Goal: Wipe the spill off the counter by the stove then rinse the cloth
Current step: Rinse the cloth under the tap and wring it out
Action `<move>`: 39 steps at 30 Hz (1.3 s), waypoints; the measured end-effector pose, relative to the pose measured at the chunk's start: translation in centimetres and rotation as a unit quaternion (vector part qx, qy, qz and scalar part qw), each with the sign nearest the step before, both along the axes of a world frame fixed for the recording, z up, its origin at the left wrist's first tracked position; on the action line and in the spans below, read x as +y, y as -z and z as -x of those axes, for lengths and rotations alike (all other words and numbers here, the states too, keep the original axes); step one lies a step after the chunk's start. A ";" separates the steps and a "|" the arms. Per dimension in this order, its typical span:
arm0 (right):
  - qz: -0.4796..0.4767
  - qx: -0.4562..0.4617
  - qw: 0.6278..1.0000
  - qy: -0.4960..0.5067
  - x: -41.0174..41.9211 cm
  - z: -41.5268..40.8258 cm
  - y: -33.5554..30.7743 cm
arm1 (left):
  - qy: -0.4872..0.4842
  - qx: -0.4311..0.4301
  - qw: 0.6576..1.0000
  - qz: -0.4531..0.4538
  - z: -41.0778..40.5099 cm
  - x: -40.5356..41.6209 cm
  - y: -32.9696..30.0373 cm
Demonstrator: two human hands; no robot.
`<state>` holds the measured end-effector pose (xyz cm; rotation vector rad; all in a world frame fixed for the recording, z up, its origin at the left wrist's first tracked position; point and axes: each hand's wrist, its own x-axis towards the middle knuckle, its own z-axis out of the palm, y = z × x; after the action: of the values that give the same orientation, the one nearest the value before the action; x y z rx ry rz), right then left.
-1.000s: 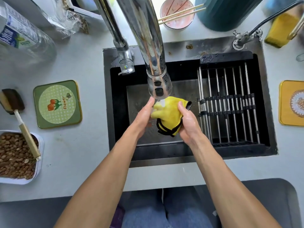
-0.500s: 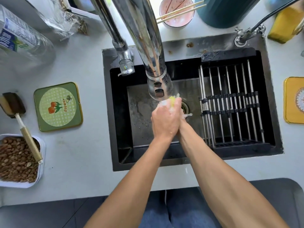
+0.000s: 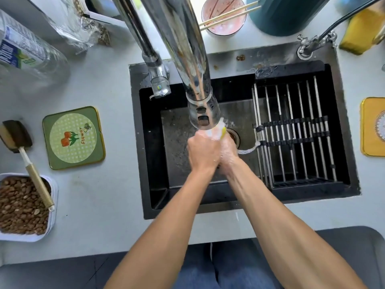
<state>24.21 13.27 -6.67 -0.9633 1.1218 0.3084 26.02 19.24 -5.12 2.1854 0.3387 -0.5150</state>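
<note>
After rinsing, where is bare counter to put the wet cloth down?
Bare counter lies between the green coaster, the nut tray and the sink. A narrow strip runs along the sink's front. Behind the sink it is crowded: bowl, bottle, bag.

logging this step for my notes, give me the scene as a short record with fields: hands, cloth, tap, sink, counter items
hands: left hand and right hand pressed together, squeezing the cloth
cloth: yellow cloth, mostly hidden, only an edge shows
tap: faucet head directly above the hands, water splashing
sink: black sink, metal rack on its right side
counter items: green coaster, tray of nuts, brush
</note>
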 end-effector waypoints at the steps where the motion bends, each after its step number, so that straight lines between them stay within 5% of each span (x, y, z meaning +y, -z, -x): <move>1: -0.014 0.007 1.000 0.009 0.4 0.0 -0.4 | 0.004 0.005 1.000 -0.028 -0.8 0.7 0.7; 5: 0.000 0.000 1.000 -0.003 0.5 -0.6 -0.8 | -0.005 0.062 0.997 -0.054 -2.0 3.6 2.3; 11: 0.012 0.033 0.999 -0.009 0.8 -0.7 -0.8 | 0.043 -0.074 0.996 -0.008 0.5 0.9 -0.5; 15: -0.011 0.035 0.999 -0.033 1.4 -1.2 -1.7 | 0.041 0.005 0.995 -0.089 -2.2 3.1 1.0; 18: 0.051 0.021 0.997 -0.056 0.5 -1.8 -1.7 | 0.001 0.067 0.996 -0.063 -2.2 3.9 1.6; 23: 0.058 0.025 0.998 -0.028 -0.3 -2.0 -1.2 | -0.035 0.030 0.997 0.058 0.5 0.3 -1.1; 27: -0.015 0.015 0.998 -0.051 1.0 -0.5 -1.4 | -0.045 0.028 0.998 0.017 -0.8 0.3 -1.3; 32: 0.015 0.010 0.997 -0.073 0.7 -0.8 -1.6 | -0.063 0.070 0.995 -0.030 -2.3 3.9 1.7; 35: 0.099 0.024 0.994 -0.039 -0.8 -1.0 -1.6 | -0.149 0.118 0.979 0.076 -2.5 4.3 1.8; 39: 0.190 0.032 0.979 -0.068 -2.3 -0.5 -0.7 | -0.255 0.190 0.912 0.258 -2.2 4.8 1.7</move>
<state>24.73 10.93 -5.98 -1.3797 1.2010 0.2408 28.26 24.04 -6.80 1.4004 0.8521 -0.6419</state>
